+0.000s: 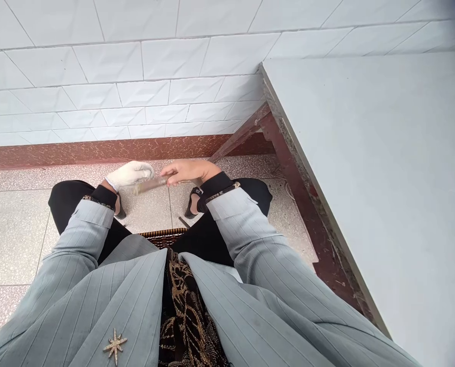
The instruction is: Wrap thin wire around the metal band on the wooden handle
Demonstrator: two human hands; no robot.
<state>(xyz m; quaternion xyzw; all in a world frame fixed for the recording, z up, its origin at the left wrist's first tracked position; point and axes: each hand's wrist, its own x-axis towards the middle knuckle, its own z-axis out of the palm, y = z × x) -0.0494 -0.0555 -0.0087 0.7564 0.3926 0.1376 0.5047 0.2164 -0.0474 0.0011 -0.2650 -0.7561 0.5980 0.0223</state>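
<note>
My left hand (130, 175) wears a white knit glove and is held above the floor between my knees. Its fingers are curled closed, and I cannot make out what they hold, if anything. Just right of it, my bare right hand (189, 171) is shut on a brown wooden stick (151, 185). The stick is slightly blurred, points down to the left with a paler end, and passes just below the gloved fingertips. Whether it touches the glove I cannot tell. Its other end is hidden under my right hand.
A large pale tabletop (384, 168) on a dark red frame (288, 173) stands close at my right. White wall tiles (174, 58) rise ahead above a red-brown skirting band (135, 150). Below me show the woven seat edge (162, 233) and a small dark piece (183, 222) on the speckled floor.
</note>
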